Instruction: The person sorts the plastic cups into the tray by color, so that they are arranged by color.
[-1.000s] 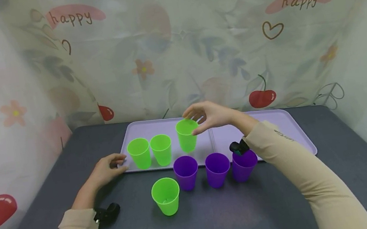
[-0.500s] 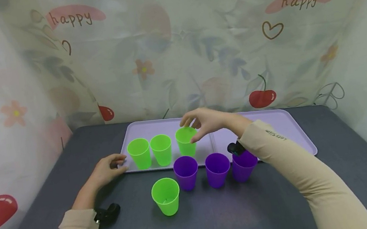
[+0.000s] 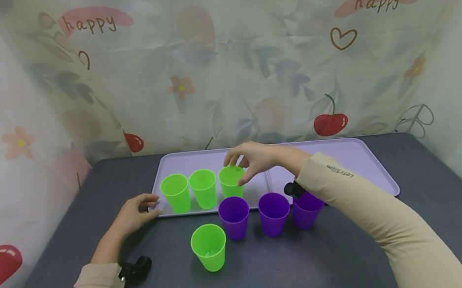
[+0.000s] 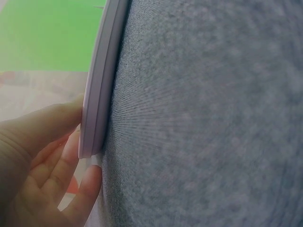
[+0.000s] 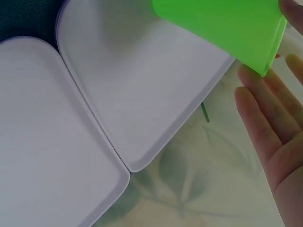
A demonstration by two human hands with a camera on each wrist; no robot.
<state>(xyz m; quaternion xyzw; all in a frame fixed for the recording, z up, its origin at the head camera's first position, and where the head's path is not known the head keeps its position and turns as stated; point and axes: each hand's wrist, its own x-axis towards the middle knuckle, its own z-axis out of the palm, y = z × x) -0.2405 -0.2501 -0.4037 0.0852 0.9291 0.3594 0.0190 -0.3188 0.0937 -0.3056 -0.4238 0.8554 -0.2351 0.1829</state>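
My right hand [image 3: 255, 156] holds a bright green plastic cup [image 3: 229, 179] at its rim, thumb in front and fingers behind. In the right wrist view this green cup [image 5: 227, 28] stands over the tray, fingertips at its rim. Two matching green cups [image 3: 175, 192] [image 3: 203, 188] stand upright to its left on the left lilac tray [image 3: 259, 187]. My left hand [image 3: 134, 213] grips that tray's left front corner; in the left wrist view, thumb and fingers meet the tray rim [image 4: 97, 90]. The held cup's base is hidden behind a purple cup [image 3: 235, 218].
Two more purple cups [image 3: 274, 213] [image 3: 306, 210] stand in front of the trays, the rightmost partly behind my right wrist camera. A fourth green cup [image 3: 209, 248] stands nearer on the dark grey table [image 3: 278, 281]. A second lilac tray [image 3: 350, 161] adjoins on the right.
My right hand has moved left and toward me, lowering the green cup in line with the other two on the tray. My left hand has stayed at the tray corner.
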